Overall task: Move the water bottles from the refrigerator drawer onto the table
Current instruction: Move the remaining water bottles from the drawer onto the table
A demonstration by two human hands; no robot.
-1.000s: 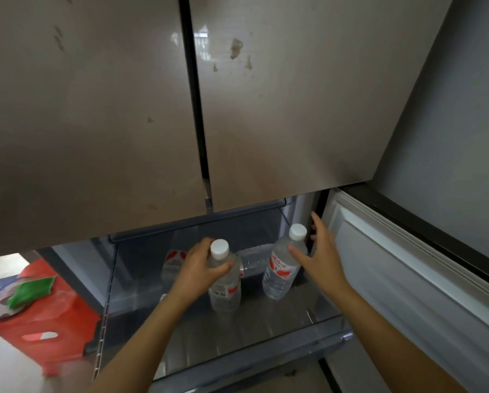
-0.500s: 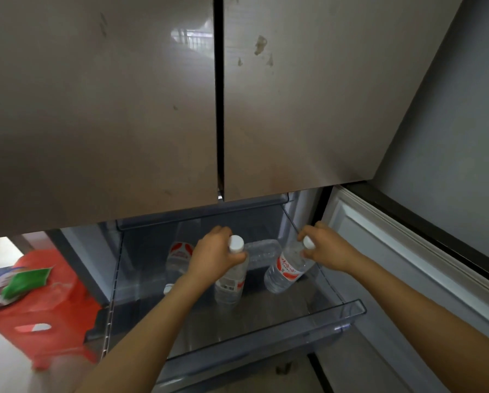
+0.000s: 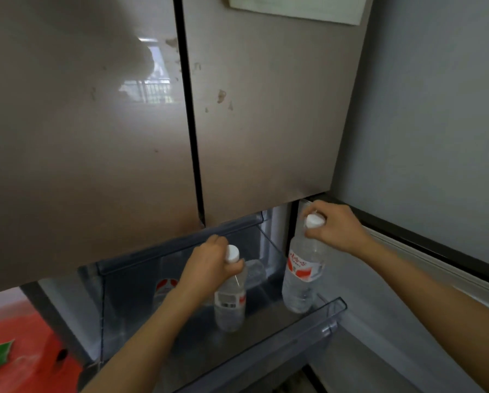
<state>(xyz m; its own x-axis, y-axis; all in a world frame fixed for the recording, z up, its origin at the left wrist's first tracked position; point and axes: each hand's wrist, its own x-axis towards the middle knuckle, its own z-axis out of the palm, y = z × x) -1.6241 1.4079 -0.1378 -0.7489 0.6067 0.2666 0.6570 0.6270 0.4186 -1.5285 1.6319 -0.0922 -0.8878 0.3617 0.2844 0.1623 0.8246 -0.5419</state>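
Lifting two clear water bottles by the neck, one per hand, is the step I judge in hand.

- Left bottle (image 3: 230, 304): the white cap shows just above my left hand (image 3: 209, 268), whose fingers curl round the neck. The body hangs below the grip, low inside the refrigerator drawer (image 3: 294, 333). I cannot tell whether its base touches the floor.
- Right bottle (image 3: 302, 279): my right hand (image 3: 334, 225) grips it round the neck under the white cap. The body hangs below the grip, slightly tilted, base near the drawer's front right corner.
- Third bottle (image 3: 165, 286): behind my left wrist, only its red label showing.
- Fourth bottle (image 3: 256, 269): lying on its side beyond the left grip.
- Labels: a red-and-white wrap on each held bottle and a barcode panel on the left one. The lettering is too small to read.
- Next move: raise both bottles over the drawer's front rim, staying under the upper doors (image 3: 266, 123), then carry them to the table, which is not in view.
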